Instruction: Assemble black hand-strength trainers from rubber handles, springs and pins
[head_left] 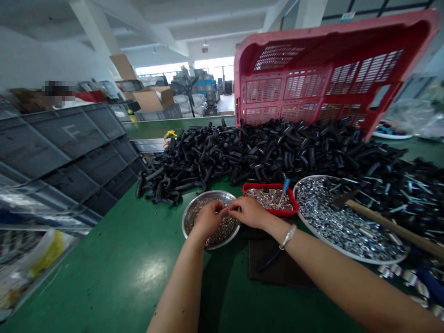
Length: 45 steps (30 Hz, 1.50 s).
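Both of my hands meet above a round metal bowl [187,227] filled with small metal parts [225,231]. My left hand [209,217] is closed in a pinch over the bowl's middle, and what sits between its fingertips is too small to name. Facing it, my right hand [250,212] pinches too, its fingertips nearly touching the left ones. Just behind the right hand stands a red tray [294,206] of small screw-like pieces [267,198], with a blue-handled tool [285,186] stuck in it.
A big heap of black plastic handle-like parts [222,155] covers the table's back, below a tipped red crate [243,60]. On the right, a hammer [381,216] lies across a white tray [322,247] of shiny metal pieces. Grey crates [62,143] are stacked left of the green table [132,268].
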### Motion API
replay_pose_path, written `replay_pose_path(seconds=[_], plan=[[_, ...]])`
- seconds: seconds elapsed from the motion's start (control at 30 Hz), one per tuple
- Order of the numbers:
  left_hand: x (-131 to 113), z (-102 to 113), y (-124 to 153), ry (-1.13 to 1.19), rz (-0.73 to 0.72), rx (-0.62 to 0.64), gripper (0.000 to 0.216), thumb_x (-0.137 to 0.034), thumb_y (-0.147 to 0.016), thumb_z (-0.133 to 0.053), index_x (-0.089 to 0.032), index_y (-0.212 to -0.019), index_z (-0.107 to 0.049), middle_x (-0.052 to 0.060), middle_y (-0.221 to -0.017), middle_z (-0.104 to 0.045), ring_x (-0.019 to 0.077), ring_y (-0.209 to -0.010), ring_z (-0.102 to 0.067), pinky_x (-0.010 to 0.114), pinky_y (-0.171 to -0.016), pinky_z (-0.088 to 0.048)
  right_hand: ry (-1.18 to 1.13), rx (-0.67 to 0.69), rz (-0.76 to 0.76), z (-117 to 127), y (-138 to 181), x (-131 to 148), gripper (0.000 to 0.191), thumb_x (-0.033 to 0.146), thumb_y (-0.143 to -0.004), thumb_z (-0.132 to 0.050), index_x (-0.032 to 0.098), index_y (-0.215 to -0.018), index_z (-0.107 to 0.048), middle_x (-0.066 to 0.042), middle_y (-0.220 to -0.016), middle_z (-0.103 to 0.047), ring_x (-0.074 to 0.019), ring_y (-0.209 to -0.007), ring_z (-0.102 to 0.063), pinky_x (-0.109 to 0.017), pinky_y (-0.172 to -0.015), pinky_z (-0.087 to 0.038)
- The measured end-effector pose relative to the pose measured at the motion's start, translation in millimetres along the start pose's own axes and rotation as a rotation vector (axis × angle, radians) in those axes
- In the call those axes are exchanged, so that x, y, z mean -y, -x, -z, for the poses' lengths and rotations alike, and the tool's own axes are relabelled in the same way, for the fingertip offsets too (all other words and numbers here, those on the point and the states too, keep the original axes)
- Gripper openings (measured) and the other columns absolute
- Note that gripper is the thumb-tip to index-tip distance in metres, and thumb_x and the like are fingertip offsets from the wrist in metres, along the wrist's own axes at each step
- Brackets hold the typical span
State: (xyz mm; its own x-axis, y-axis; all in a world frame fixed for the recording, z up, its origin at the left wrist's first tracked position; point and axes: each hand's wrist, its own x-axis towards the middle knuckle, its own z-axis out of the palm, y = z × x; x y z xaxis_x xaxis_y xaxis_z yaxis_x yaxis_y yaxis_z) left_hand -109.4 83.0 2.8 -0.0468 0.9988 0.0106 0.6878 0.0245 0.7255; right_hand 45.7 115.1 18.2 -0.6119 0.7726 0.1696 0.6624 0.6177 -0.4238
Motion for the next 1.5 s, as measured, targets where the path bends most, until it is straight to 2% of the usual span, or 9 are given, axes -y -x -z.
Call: replay_pose_path(seconds=[0.17, 0.47, 0.67, 0.83, 1.0, 1.1, 1.23, 1.33, 1.5], plan=[[1, -4, -1, 0.327, -0.028, 0.032, 0.015, -0.027, -0.072, -0.056, -0.014, -0.076, -0.062, 0.004, -0.074, -0.066, 0.0154, -0.069, -0.059, 0.024, -0.063, -0.043, -0.006, -0.062, -0.077, -3, 8, 4, 0.017, 0.023, -0.078, -0.052, 0.019, -0.085, -0.067, -0.003, -0.082, -0.065, -0.013, -0.077, -0.057, -0.024, -0.07, -0.039], [-6, -9, -2, 0.189, -0.028, -0.069, 0.01, -0.023, -0.072, -0.055, -0.015, -0.071, -0.061, 0.002, -0.07, -0.064, 0.0155, -0.068, -0.058, 0.026, -0.064, -0.041, -0.061, -0.114, -0.155, -12, 16, 16, 0.025, 0.022, -0.085, -0.04, 0.014, -0.083, -0.064, -0.008, -0.08, -0.063, -0.0161, -0.076, -0.056, -0.027, -0.07, -0.039], [-13, -7, 4, 0.646, 0.062, 0.071, 0.013, -0.026, -0.069, -0.061, -0.014, -0.074, -0.058, 0.001, -0.07, -0.062, 0.0103, -0.063, -0.055, 0.021, -0.06, -0.042, -0.36, -0.146, -0.102, -7, 17, 4, 0.029, 0.036, -0.086, -0.042, 0.015, -0.076, -0.059, 0.0, -0.067, -0.06, -0.0112, -0.064, -0.053, -0.021, -0.059, -0.04], [-19, -5, 8, 0.931, 0.259, 0.174, 0.025, -0.031, -0.061, -0.07, -0.015, -0.072, -0.055, -0.006, -0.058, -0.051, 0.0014, -0.04, -0.034, 0.016, -0.037, -0.018, -0.635, -0.246, -0.052, -3, 24, 4, 0.024, 0.034, -0.084, -0.044, 0.016, -0.079, -0.059, 0.0, -0.071, -0.059, -0.0121, -0.069, -0.054, -0.024, -0.064, -0.042], [-23, -8, 8, 1.086, 0.3, 0.265, 0.037, -0.036, -0.053, -0.075, -0.015, -0.072, -0.052, -0.008, -0.053, -0.042, 0.0001, -0.037, -0.027, 0.017, -0.036, -0.008, -0.289, -0.425, 0.037, -6, 34, 7, 0.025, 0.03, -0.087, -0.04, 0.016, -0.085, -0.06, -0.005, -0.08, -0.058, -0.014, -0.078, -0.054, -0.026, -0.071, -0.043], [-25, -8, 10, 1.029, 0.308, 0.307, 0.037, -0.038, -0.054, -0.074, -0.014, -0.073, -0.053, -0.007, -0.056, -0.047, 0.0, -0.038, -0.027, 0.017, -0.036, -0.01, -0.017, -0.394, 0.083, -6, 40, 4, 0.026, 0.026, -0.088, -0.037, 0.017, -0.096, -0.06, -0.008, -0.094, -0.059, -0.016, -0.088, -0.054, -0.026, -0.074, -0.043], [-25, -10, 12, 0.937, 0.302, 0.276, 0.032, -0.04, -0.059, -0.07, -0.015, -0.074, -0.055, -0.006, -0.059, -0.051, 0.0008, -0.039, -0.028, 0.017, -0.037, -0.012, 0.168, -0.381, -0.019, 5, 60, -12, 0.03, 0.025, -0.089, -0.033, 0.018, -0.101, -0.06, -0.008, -0.096, -0.062, -0.0165, -0.088, -0.057, -0.026, -0.074, -0.044], [-25, -14, 11, 0.806, 0.248, 0.195, 0.022, -0.035, -0.066, -0.065, -0.016, -0.075, -0.058, -0.004, -0.061, -0.056, 0.0031, -0.042, -0.036, 0.017, -0.039, -0.023, 0.318, -0.286, -0.106, 17, 93, -37, 0.031, 0.026, -0.089, -0.032, 0.017, -0.096, -0.061, -0.009, -0.093, -0.064, -0.0183, -0.085, -0.059, -0.029, -0.074, -0.044], [-31, -25, 10, 0.646, 0.035, 0.094, 0.012, -0.026, -0.071, -0.059, -0.014, -0.073, -0.061, 0.002, -0.071, -0.065, 0.013, -0.068, -0.057, 0.024, -0.066, -0.044, 0.454, -0.176, -0.222, 24, 142, -70, 0.031, 0.027, -0.087, -0.034, 0.019, -0.092, -0.063, -0.008, -0.09, -0.066, -0.0182, -0.078, -0.062, -0.029, -0.068, -0.046]])
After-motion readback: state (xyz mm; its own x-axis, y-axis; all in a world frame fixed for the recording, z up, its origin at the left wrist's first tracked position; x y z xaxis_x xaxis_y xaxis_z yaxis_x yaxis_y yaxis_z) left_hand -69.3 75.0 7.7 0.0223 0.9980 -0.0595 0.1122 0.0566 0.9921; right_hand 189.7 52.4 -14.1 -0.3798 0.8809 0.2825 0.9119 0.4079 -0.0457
